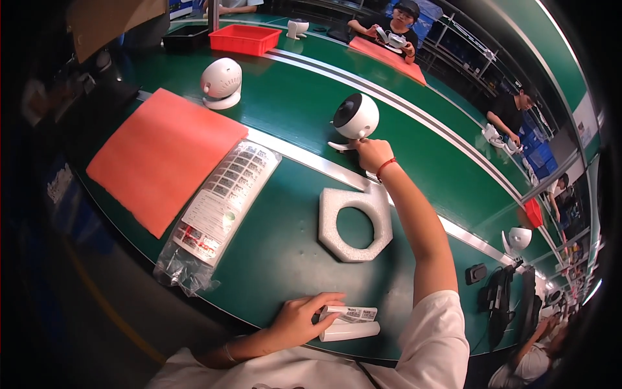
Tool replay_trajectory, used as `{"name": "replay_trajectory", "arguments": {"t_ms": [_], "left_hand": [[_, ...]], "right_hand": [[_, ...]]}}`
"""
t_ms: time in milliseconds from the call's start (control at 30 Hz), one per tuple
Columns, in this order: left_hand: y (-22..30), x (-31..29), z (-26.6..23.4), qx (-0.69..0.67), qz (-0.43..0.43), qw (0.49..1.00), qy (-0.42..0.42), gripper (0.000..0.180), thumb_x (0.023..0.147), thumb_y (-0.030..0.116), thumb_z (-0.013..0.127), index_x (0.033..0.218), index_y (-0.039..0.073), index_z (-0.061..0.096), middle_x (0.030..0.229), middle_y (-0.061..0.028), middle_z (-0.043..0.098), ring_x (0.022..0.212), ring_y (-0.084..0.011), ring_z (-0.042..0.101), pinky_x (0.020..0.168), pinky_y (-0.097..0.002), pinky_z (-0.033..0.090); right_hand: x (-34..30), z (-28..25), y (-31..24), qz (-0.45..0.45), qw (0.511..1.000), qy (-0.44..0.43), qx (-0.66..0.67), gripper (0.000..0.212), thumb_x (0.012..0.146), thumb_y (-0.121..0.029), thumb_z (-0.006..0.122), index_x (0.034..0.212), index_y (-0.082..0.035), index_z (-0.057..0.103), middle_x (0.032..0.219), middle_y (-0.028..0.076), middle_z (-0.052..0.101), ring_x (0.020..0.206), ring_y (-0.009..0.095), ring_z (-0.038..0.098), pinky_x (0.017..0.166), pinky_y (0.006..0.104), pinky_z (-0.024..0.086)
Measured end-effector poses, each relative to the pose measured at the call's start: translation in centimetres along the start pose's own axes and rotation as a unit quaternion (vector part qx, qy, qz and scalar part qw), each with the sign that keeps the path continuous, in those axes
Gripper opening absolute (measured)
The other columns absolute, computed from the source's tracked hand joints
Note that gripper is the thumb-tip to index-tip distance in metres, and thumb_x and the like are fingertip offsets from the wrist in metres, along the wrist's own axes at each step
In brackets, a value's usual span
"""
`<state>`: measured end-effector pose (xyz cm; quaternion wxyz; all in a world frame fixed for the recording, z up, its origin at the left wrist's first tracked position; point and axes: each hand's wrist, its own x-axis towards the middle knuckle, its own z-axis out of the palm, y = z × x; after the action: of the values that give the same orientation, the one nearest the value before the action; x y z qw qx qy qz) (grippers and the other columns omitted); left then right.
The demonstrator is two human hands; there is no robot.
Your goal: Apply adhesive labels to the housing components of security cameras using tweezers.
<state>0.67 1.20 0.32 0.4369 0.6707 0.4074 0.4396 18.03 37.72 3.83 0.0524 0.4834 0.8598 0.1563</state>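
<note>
White round-headed device (357, 118) standing upper centre, just above right hand (376, 157), nearer one, curling at its base, grip partly hidden, cannot tell; left hand (299, 322) lying part-open over label roll (367, 314), lower centre.

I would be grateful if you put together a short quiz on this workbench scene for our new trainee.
1. What lies along the right edge of the orange mat?
A) a red tray
B) a clear plastic bag of printed label sheets
C) a black tray

2. True or false: the left hand is at the white rolls, while the right hand is at the white round-headed device with a black face.

3. Fill in the blank: the white foam block on the green table has a large ____ opening.

Key: 1. B; 2. True; 3. Round
</note>
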Motion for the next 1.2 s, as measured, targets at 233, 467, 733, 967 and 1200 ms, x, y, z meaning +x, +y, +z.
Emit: {"name": "replay_trajectory", "arguments": {"t_ms": [233,467,733,967,1200], "left_hand": [[0.5,0.4,-0.6,-0.068,-0.048,0.996,0.045,0.044,0.082,0.004,0.067,0.124,0.006,0.054,0.103,-0.0088,0.071,0.081,-0.0218,0.069,0.070,-0.0301,0.056],[0.0,0.5,-0.7,-0.217,-0.076,0.967,0.109,0.039,0.086,-0.002,0.063,0.124,-0.003,0.052,0.107,-0.0120,0.066,0.096,-0.0156,0.064,0.080,-0.0278,0.052],[0.3,1.0,-1.2,-0.331,-0.110,0.931,0.110,0.028,0.090,-0.001,0.062,0.117,-0.005,0.056,0.112,-0.0089,0.062,0.101,-0.0116,0.058,0.090,-0.0250,0.046],[1.6,1.0,-1.0,-0.351,-0.060,0.921,0.158,0.021,0.091,0.005,0.065,0.110,-0.003,0.061,0.102,-0.0055,0.064,0.094,-0.0083,0.057,0.082,-0.0221,0.046],[1.9,1.5,-0.5,-0.372,-0.042,0.916,0.145,0.015,0.093,0.011,0.064,0.101,-0.001,0.060,0.100,-0.0048,0.063,0.091,-0.0075,0.057,0.080,-0.0221,0.046]], "right_hand": [[-6.4,-3.8,1.8,0.024,0.967,0.245,0.072,0.020,0.081,-0.030,0.069,0.079,-0.012,0.063,0.074,0.008,0.066,0.063,0.029,0.064,0.055,0.0388,0.050],[-18.6,-14.7,-0.5,-0.063,0.910,0.228,0.342,0.015,0.078,-0.008,0.074,0.081,0.000,0.062,0.067,0.010,0.060,0.054,0.019,0.056,0.052,0.0309,0.043],[-21.4,-13.7,-2.3,-0.129,0.915,0.033,0.380,0.024,0.079,-0.016,0.076,0.085,0.002,0.061,0.065,0.013,0.055,0.054,0.020,0.049,0.052,0.0321,0.039],[-25.6,-13.4,-7.4,-0.085,0.899,0.244,0.354,0.049,0.063,-0.034,0.086,0.095,-0.001,0.067,0.076,0.006,0.061,0.061,0.015,0.057,0.054,0.0268,0.045],[-26.9,-11.2,-11.4,-0.139,0.901,0.255,0.322,0.022,0.073,-0.026,0.077,0.088,-0.013,0.069,0.073,-0.002,0.058,0.049,0.016,0.050,0.044,0.0292,0.037]]}}
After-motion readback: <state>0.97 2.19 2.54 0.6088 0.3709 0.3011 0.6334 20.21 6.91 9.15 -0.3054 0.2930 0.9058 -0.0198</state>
